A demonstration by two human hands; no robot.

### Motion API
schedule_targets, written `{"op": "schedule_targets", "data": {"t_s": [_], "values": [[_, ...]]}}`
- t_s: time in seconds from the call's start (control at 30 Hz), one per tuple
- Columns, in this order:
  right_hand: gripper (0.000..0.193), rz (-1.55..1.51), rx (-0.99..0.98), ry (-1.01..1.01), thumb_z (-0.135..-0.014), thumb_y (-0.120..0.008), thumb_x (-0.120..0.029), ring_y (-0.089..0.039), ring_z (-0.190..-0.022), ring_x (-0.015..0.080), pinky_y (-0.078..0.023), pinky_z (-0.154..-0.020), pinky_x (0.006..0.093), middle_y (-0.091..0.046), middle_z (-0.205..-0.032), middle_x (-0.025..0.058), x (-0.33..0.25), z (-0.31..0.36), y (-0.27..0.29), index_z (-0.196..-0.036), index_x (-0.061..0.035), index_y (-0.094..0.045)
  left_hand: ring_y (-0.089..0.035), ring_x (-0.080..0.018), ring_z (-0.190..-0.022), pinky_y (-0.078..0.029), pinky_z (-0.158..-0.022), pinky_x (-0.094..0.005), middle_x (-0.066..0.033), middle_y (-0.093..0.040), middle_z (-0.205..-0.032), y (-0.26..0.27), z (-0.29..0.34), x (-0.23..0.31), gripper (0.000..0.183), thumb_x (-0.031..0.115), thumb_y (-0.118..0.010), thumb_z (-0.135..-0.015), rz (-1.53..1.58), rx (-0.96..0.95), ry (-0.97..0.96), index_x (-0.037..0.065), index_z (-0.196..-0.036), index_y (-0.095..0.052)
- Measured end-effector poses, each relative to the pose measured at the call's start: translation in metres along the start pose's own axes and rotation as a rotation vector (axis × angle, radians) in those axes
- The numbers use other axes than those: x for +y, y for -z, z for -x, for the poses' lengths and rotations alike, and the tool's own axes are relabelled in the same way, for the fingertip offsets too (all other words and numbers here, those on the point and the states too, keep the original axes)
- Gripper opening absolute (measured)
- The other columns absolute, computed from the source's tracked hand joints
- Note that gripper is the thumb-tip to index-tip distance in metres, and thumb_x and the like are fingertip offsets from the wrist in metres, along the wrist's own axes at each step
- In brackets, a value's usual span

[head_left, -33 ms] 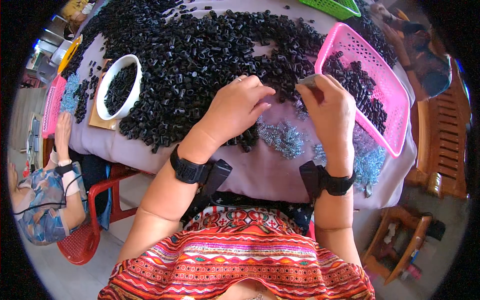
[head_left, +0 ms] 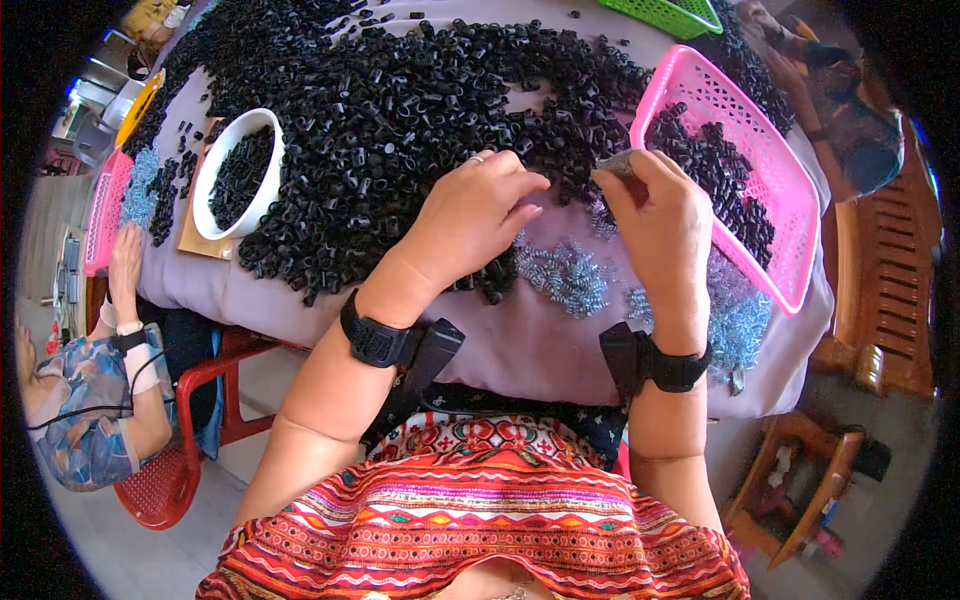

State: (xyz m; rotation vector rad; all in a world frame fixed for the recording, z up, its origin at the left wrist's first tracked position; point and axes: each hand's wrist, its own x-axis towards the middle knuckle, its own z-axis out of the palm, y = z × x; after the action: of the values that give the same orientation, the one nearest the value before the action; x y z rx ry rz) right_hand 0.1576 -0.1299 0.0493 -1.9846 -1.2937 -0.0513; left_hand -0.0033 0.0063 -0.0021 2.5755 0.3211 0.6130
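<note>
My left hand (head_left: 480,208) hovers over the near edge of a wide pile of small black plastic pieces (head_left: 390,130). Its thumb and forefinger are apart with nothing visible between them; the other fingers curl under, partly hidden. To the right, my right hand (head_left: 662,205) is closed, fingertips pinched together at a small greyish piece (head_left: 618,162) whose kind I cannot make out. Small metal coil springs (head_left: 565,280) lie on the cloth between and below my hands. Beside my right hand, a pink plastic basket (head_left: 790,215) leans tilted, with black pieces in it.
A white bowl (head_left: 204,190) of black pieces stands at the left on a wooden board (head_left: 192,240). A green basket (head_left: 670,12) is at the far edge. More springs (head_left: 738,330) lie near the right corner. Another person (head_left: 100,400) sits at left by a red chair (head_left: 165,485).
</note>
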Motion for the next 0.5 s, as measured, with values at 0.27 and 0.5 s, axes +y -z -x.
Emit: {"op": "schedule_targets", "data": {"t_s": [0.27, 0.5], "values": [[0.012, 0.157, -0.217, 0.077, -0.083, -0.069, -0.012, -0.065, -0.081, 0.0396, -0.052, -0.071, 0.0467, -0.064, -0.082, 0.0183, 0.004, 0.009, -0.011, -0.089, -0.0034, -0.063, -0.061, -0.0326, -0.095, -0.052, -0.083, -0.0409, -0.0111, -0.062, -0.098, -0.003, -0.003, 0.007, 0.031, 0.011, -0.071, -0.083, -0.069, 0.063, 0.022, 0.008, -0.113, -0.067], [0.011, -0.204, -0.134, 0.038, -0.084, -0.067, -0.008, -0.063, -0.080, 0.0427, -0.050, -0.069, 0.0465, -0.062, -0.081, 0.0218, 0.006, 0.004, -0.018, -0.087, 0.0014, -0.062, -0.063, -0.0313, -0.091, -0.053, -0.081, -0.0400, -0.0099, -0.063, -0.097, -0.002, -0.002, 0.003, 0.026, 0.011, -0.072, -0.083, -0.061, 0.034, 0.084, 0.008, -0.108, -0.067]]}}
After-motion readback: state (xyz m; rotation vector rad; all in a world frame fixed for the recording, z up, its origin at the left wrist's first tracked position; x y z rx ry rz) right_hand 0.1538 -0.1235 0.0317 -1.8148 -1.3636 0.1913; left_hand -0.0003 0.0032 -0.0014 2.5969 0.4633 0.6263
